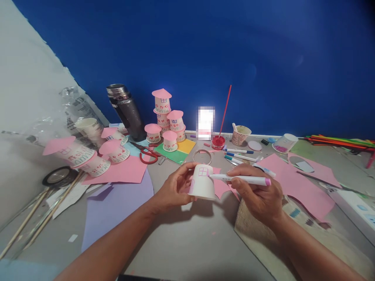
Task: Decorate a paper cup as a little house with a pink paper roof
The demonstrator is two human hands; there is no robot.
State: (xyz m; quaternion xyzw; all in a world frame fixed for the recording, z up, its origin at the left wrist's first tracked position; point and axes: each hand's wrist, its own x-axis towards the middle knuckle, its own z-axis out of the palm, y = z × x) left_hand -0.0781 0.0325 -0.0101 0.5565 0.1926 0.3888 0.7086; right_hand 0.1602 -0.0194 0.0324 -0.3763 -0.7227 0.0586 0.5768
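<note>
My left hand (177,183) is closed around a white paper cup (202,187), which is held upside down and slightly tilted above the grey table. A window with crossed panes is drawn on the cup in pink-purple, and more of that colour shows along its left side. In my right hand (259,191) is a white marker (246,179) with a pink end, gripped like a pen. The marker's tip meets the cup wall, or nearly so, at the window's right edge.
Decorated cups with pink cone roofs (162,105) stand at back left, near red-handled scissors (149,155) and a dark flask (125,111). Several markers (238,151) lie behind my right hand. Pink paper (295,183) and a beige cloth (254,224) are at right, purple paper (117,214) at left.
</note>
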